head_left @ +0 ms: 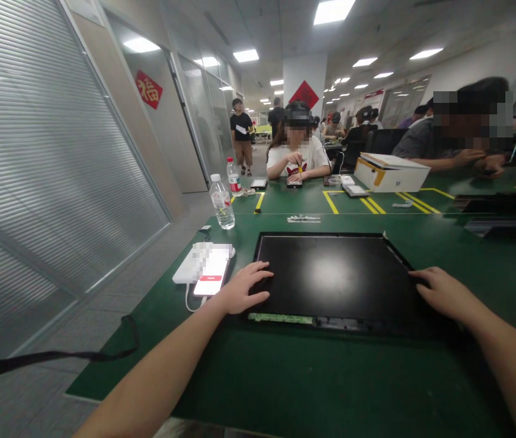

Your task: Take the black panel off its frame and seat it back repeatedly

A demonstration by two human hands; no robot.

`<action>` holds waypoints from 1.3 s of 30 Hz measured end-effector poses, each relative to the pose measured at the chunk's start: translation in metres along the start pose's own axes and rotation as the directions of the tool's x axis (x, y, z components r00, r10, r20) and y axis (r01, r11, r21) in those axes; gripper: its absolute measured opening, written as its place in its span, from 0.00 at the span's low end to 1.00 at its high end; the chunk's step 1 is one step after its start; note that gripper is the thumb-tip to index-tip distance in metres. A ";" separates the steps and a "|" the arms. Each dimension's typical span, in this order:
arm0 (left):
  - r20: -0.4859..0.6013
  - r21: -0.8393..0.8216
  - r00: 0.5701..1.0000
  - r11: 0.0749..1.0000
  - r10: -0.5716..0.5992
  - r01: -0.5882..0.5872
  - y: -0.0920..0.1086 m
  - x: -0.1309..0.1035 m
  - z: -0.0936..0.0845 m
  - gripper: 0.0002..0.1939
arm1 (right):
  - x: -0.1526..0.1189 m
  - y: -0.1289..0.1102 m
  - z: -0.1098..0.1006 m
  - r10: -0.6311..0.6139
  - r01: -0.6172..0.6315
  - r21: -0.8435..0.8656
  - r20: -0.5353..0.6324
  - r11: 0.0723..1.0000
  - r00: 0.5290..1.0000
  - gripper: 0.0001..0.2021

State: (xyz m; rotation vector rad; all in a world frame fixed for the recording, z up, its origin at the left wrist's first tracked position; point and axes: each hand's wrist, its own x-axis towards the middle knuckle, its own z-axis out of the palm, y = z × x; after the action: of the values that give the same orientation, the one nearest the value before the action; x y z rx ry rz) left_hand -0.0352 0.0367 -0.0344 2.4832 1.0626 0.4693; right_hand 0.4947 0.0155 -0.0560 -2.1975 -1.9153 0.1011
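Observation:
A large flat black screen panel (331, 277) lies face up on the green table (285, 377). Along its near edge a green circuit strip (280, 318) is exposed at the left. My left hand (246, 287) rests on the panel's left edge, fingers spread over the surface. At the right edge my right hand (440, 293) touches the frame with its fingertips, thumb apart from the fingers. Neither hand is wrapped round anything.
Left of the panel lie a lit phone (212, 274) with a cable and a white box-like device (189, 263). Two water bottles (222, 204) stand behind them. Small scraps (303, 219), a white box (392, 173) and seated people are farther back. Dark panels (509, 226) lie at right.

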 end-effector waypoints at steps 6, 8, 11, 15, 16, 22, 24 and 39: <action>0.013 -0.002 1.000 1.000 0.013 -0.013 -0.001 -0.002 0.000 0.29 | -0.002 -0.004 -0.002 0.021 -0.020 0.021 -0.051 1.000 0.998 0.20; 0.000 -0.003 0.999 0.999 0.032 -0.032 0.000 -0.003 -0.001 0.28 | -0.003 -0.004 -0.004 0.038 -0.036 0.033 -0.045 0.999 0.998 0.20; -0.026 0.014 0.998 0.999 0.049 -0.049 0.005 -0.005 -0.004 0.25 | -0.005 -0.004 -0.005 0.063 -0.061 0.048 -0.039 0.997 0.997 0.21; -0.006 0.075 0.997 0.994 0.082 -0.081 0.017 -0.007 -0.012 0.20 | -0.006 -0.002 -0.002 0.084 -0.079 0.061 -0.079 0.995 0.993 0.21; 0.004 0.085 0.995 0.992 0.096 -0.096 0.021 -0.008 -0.014 0.19 | -0.006 -0.001 -0.001 0.084 -0.079 0.066 -0.083 0.995 0.993 0.21; 0.129 0.059 0.990 0.996 0.062 -0.070 0.035 -0.013 -0.029 0.19 | -0.003 0.004 0.005 0.108 -0.102 0.083 -0.065 0.991 0.992 0.23; 0.139 0.063 0.989 0.997 0.043 -0.052 0.034 -0.014 -0.032 0.21 | -0.004 0.004 0.004 0.113 -0.107 0.087 -0.068 0.990 0.991 0.23; 0.188 0.157 0.980 0.987 -0.064 0.034 0.031 -0.019 -0.047 0.28 | -0.008 -0.004 -0.003 0.145 -0.144 0.087 -0.009 0.986 0.989 0.26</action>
State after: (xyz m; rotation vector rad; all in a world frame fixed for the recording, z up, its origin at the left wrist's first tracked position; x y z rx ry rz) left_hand -0.0496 0.0135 0.0181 2.5652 1.1151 0.1321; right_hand 0.4901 0.0075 -0.0535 -2.2699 -1.7085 0.1862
